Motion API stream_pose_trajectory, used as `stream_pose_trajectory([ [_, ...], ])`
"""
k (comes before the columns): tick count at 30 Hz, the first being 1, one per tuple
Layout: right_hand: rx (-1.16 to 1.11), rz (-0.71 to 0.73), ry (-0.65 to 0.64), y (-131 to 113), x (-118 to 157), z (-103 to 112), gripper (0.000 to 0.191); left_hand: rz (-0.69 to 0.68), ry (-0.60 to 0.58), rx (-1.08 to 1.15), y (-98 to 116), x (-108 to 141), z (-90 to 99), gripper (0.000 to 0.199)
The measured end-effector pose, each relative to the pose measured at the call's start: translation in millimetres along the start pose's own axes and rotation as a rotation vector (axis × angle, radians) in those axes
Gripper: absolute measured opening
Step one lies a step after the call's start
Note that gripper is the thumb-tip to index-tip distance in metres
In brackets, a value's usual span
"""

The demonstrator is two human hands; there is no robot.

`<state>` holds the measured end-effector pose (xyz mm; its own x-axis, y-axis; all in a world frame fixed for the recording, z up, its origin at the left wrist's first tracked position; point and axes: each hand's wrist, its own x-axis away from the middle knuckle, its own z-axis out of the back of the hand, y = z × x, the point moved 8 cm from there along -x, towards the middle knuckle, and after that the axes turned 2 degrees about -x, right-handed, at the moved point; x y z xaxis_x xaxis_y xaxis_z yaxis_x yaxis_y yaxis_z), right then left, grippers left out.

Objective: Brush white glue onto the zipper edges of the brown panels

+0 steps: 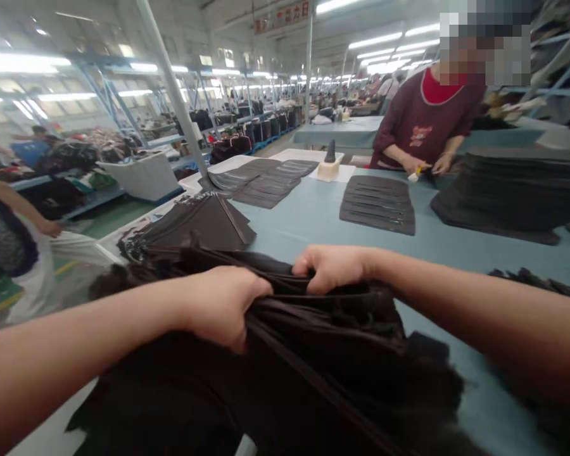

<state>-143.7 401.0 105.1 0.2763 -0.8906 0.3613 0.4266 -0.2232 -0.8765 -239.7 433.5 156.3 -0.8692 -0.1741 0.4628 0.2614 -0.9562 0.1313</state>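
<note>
A thick bundle of dark fabric pieces (313,354) with frayed edges fills the near side of the table. My left hand (225,304) is closed around folded layers at the middle of the bundle. Just to its right and slightly farther off, my right hand (335,269) grips upper layers of the same fabric, thumb and fingers curled in. The fingertips of both hands are partly hidden among the folds. Beyond my left hand lies a fanned stack of dark panels (204,221).
The blue-green table (289,231) carries flat dark panels (377,202), a cone of thread (331,152) on a cream block, and a tall dark stack (503,190). Across it stands a co-worker (422,120) handling something small. Another person's arm (19,202) pulls white material at left. A pole (173,88) rises behind the table.
</note>
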Motion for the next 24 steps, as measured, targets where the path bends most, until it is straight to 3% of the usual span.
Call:
stream_pose_trajectory([
  [3,-0.214,-0.172,0.052,91,32,67,0.016,-0.130,-0.159,-0.028,41,-111,14.1,0.051],
  [6,-0.187,-0.356,0.347,198,55,123,0.014,-0.099,-0.240,-0.049,63,-223,-0.6,0.058],
  [8,-0.171,-0.438,0.495,259,68,142,0.012,-0.080,-0.302,-0.063,74,-281,-17.3,0.058],
  [10,-0.197,-0.483,0.616,306,82,151,0.009,-0.062,-0.370,-0.080,77,-319,-31.5,0.063],
  [13,-0.293,-0.523,0.831,352,109,162,0.005,-0.059,-0.415,-0.095,71,-338,-38.7,0.067],
  [17,-0.456,-0.537,1.177,378,150,163,0.012,-0.117,-0.424,-0.090,63,-314,-33.1,0.059],
  [18,-0.504,-0.525,1.251,380,159,158,0.013,-0.123,-0.380,-0.021,61,-306,-28.1,0.058],
  [21,-0.665,-0.472,1.376,378,173,121,0.025,-0.069,-0.225,0.014,42,-286,-15.1,0.067],
  [24,-0.947,-0.360,1.357,370,169,64,0.047,-0.039,-0.214,0.035,25,-281,-16.8,0.069],
])
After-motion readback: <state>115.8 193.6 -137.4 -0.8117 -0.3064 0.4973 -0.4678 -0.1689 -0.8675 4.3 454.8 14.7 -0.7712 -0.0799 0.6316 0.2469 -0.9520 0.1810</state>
